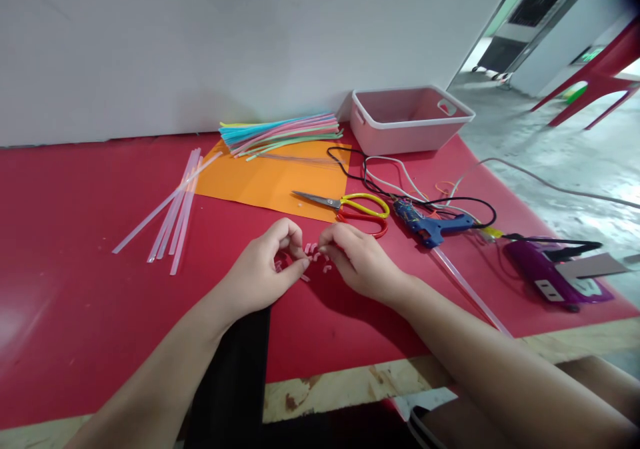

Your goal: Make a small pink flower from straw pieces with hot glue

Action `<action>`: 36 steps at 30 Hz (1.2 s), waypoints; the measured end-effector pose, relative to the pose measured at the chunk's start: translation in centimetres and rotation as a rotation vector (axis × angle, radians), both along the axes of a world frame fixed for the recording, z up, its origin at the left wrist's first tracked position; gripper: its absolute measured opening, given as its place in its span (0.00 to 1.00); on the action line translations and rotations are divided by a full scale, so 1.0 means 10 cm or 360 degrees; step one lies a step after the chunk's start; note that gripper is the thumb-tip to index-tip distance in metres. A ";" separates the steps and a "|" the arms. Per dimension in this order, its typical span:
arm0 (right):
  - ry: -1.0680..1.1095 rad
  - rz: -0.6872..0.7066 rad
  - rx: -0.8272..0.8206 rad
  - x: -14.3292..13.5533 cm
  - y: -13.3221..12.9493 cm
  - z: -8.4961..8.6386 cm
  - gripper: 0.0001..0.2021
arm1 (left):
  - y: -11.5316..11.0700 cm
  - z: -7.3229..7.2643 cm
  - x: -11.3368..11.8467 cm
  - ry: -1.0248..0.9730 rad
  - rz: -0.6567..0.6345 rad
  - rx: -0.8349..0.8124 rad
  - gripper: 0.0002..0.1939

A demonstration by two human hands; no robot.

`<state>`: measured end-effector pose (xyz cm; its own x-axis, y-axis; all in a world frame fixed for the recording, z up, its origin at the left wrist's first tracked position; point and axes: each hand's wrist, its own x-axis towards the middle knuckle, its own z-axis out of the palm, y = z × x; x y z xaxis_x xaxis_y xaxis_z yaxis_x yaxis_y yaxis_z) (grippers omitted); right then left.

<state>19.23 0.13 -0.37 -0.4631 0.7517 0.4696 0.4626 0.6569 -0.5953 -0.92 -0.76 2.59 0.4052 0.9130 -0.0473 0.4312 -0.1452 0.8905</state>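
Observation:
My left hand (265,262) and my right hand (360,262) meet over the red tabletop, thumbs and forefingers drawn together in a pinch. Between their fingertips is a small pink piece (315,257), seemingly a snipped bit of pipe cleaner, touched by the left fingertips. What the right fingertips grip is too small to make out. More short pink pieces (327,269) lie scattered under and around the fingers, some hidden by the left hand. Just beyond the hands lie scissors (333,202) with one yellow and one red handle, partly on an orange sheet (250,182).
Pipe cleaners (285,132) are bundled at the back by a pink basket (410,129). Several translucent glue sticks (175,216) lie at left. To the right are a blue glue gun (435,226), tangled cords and a purple power strip (555,276). A white wall (200,49) stands behind.

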 end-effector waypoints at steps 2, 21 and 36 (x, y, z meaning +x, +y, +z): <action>0.0000 -0.0099 -0.0018 0.03 0.01 0.00 0.06 | 0.00 -0.02 -0.01 -0.0044 0.0026 -0.0029 0.08; 0.0061 -0.0156 -0.0102 0.00 -0.01 -0.03 0.06 | 0.02 -0.07 0.00 -0.0072 0.0047 -0.0023 0.07; -0.0041 -0.0039 0.0137 0.00 0.00 -0.07 0.06 | 0.00 -0.05 0.02 0.0266 0.0049 0.0324 0.03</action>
